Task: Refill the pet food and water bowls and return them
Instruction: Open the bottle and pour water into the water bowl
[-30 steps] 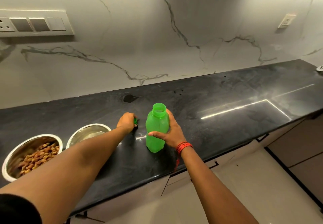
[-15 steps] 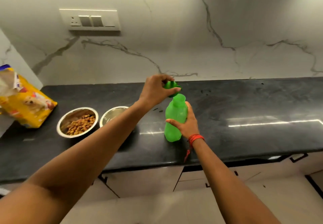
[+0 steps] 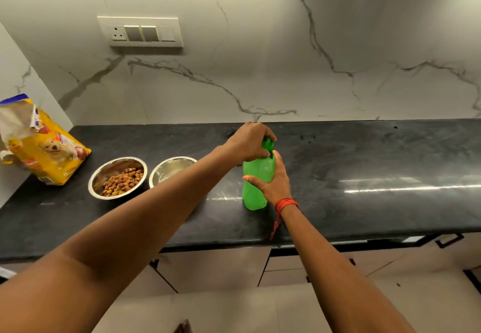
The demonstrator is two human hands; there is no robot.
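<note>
Head view: the left hand (image 3: 250, 141) curls over the cap (image 3: 268, 144) of a green bottle (image 3: 253, 192) standing on the worktop (image 3: 364, 155), with the right hand (image 3: 276, 181) wrapped round its body; the step is probably closing it. Next, the bowls need carrying back: the food bowl (image 3: 104, 170) and water bowl (image 3: 166, 171) sit side by side, left of both hands.

Home kitchen: black stone countertop (image 3: 364, 155), marble backsplash (image 3: 260, 59), switch panel (image 3: 141, 31), cabinets (image 3: 216, 267).

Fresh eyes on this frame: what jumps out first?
Bright green bottle on the black counter, right hand gripping its body, left hand curled over the cap. Left of it: steel bowl of kibble, second steel bowl, yellow dog-food bag at far left.
</note>
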